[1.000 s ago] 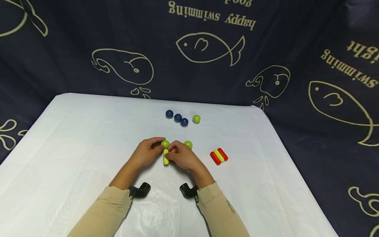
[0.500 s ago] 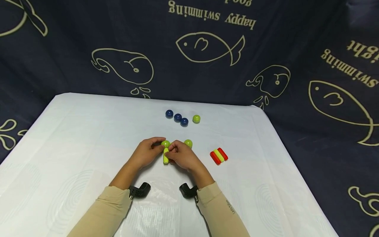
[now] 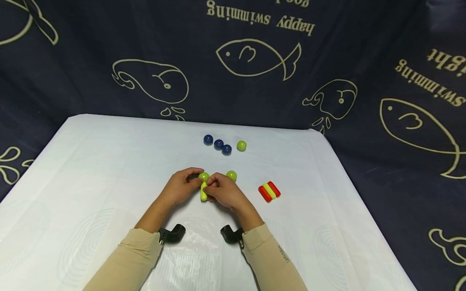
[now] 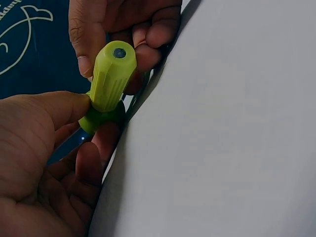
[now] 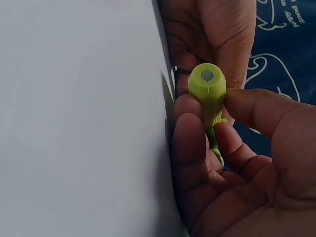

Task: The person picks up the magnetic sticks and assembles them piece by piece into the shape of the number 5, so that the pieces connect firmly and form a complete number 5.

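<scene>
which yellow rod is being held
The yellow rod in the right hand, its end at the green ball in the left hand; the other yellow rod lies between two red rods.

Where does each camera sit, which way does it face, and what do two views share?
Head: worn on the head, facing forward and down over the white table and dark cloth; both sleeves, the left hand and the right hand show.
Left wrist: on that wrist, facing the held green ball and yellow stick; the left hand's fingers show near, the right's beyond.
Right wrist: on that wrist, facing the yellow stick; the right hand's fingers show near, the left's beyond.
Shared: both wrist views see the yellow stick's end.
</scene>
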